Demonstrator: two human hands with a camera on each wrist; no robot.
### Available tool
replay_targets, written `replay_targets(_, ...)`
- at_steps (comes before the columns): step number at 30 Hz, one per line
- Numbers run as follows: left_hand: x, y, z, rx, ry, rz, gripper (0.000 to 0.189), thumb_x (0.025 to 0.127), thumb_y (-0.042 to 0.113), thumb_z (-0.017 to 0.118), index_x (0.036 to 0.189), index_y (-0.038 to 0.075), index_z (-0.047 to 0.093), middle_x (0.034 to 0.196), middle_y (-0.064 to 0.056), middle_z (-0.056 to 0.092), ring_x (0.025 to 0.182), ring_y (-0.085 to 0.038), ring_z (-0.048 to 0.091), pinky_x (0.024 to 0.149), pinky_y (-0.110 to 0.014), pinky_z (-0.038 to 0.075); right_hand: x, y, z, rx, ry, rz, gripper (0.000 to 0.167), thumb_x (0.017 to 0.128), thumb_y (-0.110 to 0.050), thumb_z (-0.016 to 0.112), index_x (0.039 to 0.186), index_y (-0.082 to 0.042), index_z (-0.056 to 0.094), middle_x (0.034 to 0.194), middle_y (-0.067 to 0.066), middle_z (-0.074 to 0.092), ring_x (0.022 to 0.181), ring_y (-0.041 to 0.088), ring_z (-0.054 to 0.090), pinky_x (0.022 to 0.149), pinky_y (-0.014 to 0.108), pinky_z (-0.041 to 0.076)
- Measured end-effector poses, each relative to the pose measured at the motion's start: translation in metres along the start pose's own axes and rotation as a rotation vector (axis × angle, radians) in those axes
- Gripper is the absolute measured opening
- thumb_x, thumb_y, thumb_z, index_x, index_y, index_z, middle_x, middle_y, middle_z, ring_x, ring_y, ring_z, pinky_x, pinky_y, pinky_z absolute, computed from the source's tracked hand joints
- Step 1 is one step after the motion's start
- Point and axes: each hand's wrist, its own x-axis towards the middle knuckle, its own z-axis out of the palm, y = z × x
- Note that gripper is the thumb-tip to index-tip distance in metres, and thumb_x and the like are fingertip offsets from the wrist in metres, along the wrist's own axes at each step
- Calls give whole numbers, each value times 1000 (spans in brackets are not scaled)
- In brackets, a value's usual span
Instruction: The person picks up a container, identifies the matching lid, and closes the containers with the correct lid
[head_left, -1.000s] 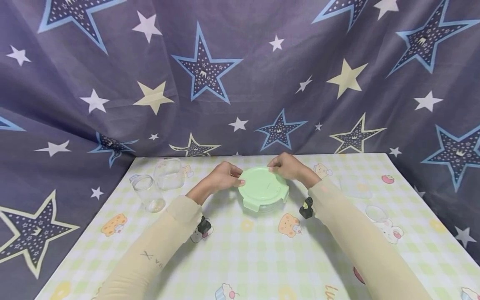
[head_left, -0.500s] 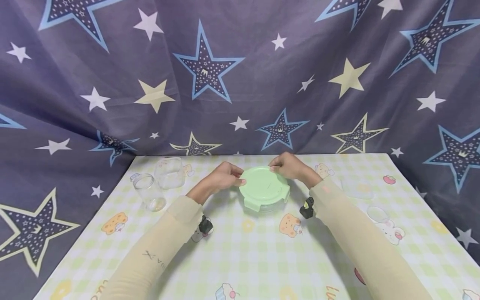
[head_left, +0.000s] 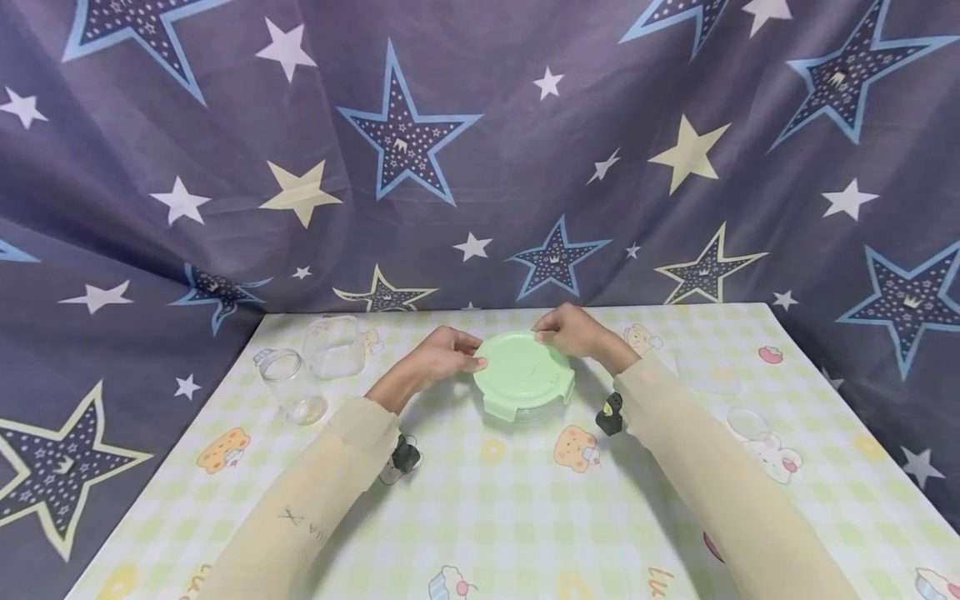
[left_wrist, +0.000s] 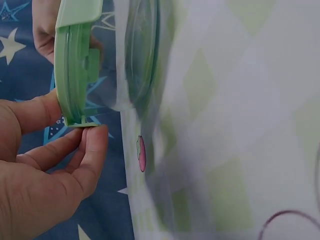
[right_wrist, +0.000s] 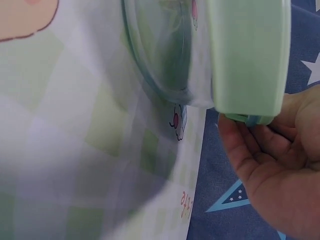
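A round glass food container stands on the table under a light green lid with flaps. My left hand is at the lid's left side. In the left wrist view its thumb lies against the lid's top, while the fingertips touch a flap at the edge. At the lid's far right my right hand has its thumb on the rim. From the right wrist camera, its curled fingers reach under a flap there. The front flaps stick out over the glass wall.
Left of the hands, a clear jar stands beside a clear square container. Near the right edge lie a clear rectangular piece and a clear round piece. A starry curtain hangs behind the checked tablecloth.
The head view shifts slightly. Both hands keep their places on the lid, and the container stays where it was.
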Motion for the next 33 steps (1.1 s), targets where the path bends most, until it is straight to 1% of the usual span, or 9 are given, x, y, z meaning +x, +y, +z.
replay_targets(5, -4, -2, 2, -4, 38, 5, 45, 94, 10, 74, 135, -5, 62, 121, -16, 67, 112, -27, 64, 97, -36, 56, 0, 1, 0, 5, 2, -11, 20, 100, -8, 64, 114, 2, 75, 114, 16, 75, 102, 27, 70, 90, 38, 58)
replay_targets(10, -11, -1, 3, 53, 109, 25, 46, 92, 13, 78, 133, -1, 65, 121, -15, 68, 114, -29, 64, 96, -38, 56, 0, 1, 4, -13, -2, -16, 22, 103, -10, 61, 117, 0, 75, 116, 14, 74, 101, 23, 69, 87, 34, 58)
replay_targets(13, -14, 0, 6, 150, 161, 97, 45, 90, 14, 79, 131, 1, 66, 122, -14, 69, 112, -29, 66, 95, -38, 57, 0, 2, 5, -33, 4, -29, 23, 103, -12, 61, 119, -1, 74, 117, 14, 74, 103, 25, 69, 90, 37, 58)
replay_targets(17, -17, 0, 12, 311, 224, 252, 41, 91, 15, 79, 127, -1, 68, 119, -16, 70, 106, -30, 68, 93, -38, 58, -5, 2, 5, -75, 29, -57, 27, 104, -13, 60, 124, 1, 71, 119, 14, 73, 110, 28, 68, 98, 42, 56)
replay_targets(20, -21, -1, 15, 408, 247, 363, 38, 91, 16, 78, 124, -1, 70, 116, -17, 69, 102, -33, 68, 89, -39, 58, -9, -1, 5, -99, 37, -94, 30, 104, -15, 60, 127, 4, 67, 120, 17, 72, 109, 30, 68, 100, 44, 55)
replay_targets(22, -24, -1, 16, 466, 243, 436, 36, 92, 18, 78, 122, 0, 71, 113, -15, 68, 98, -32, 66, 87, -40, 56, -13, -3, 5, -121, 36, -134, 32, 104, -16, 60, 127, 6, 66, 119, 19, 71, 106, 31, 69, 98, 45, 55)
replay_targets(26, -32, -1, 18, 562, 201, 552, 34, 94, 25, 77, 120, 4, 72, 116, -9, 67, 103, -27, 62, 92, -41, 53, -23, -8, 4, -182, 44, -230, 34, 103, -17, 62, 127, 7, 65, 121, 20, 70, 105, 32, 68, 98, 49, 54)
replay_targets(29, -40, -1, 18, 618, 157, 596, 36, 95, 31, 76, 120, 7, 72, 119, -5, 66, 112, -23, 59, 99, -40, 51, -34, -11, 3, -240, 59, -295, 36, 102, -18, 64, 127, 8, 65, 123, 22, 68, 111, 36, 64, 101, 52, 51)
replay_targets(33, -50, 0, 18, 675, 90, 636, 39, 94, 35, 76, 122, 8, 72, 120, -3, 65, 116, -22, 57, 103, -39, 50, -49, -13, 5, -320, 64, -337, 40, 103, -23, 64, 129, 7, 64, 127, 22, 66, 121, 39, 60, 109, 55, 45)
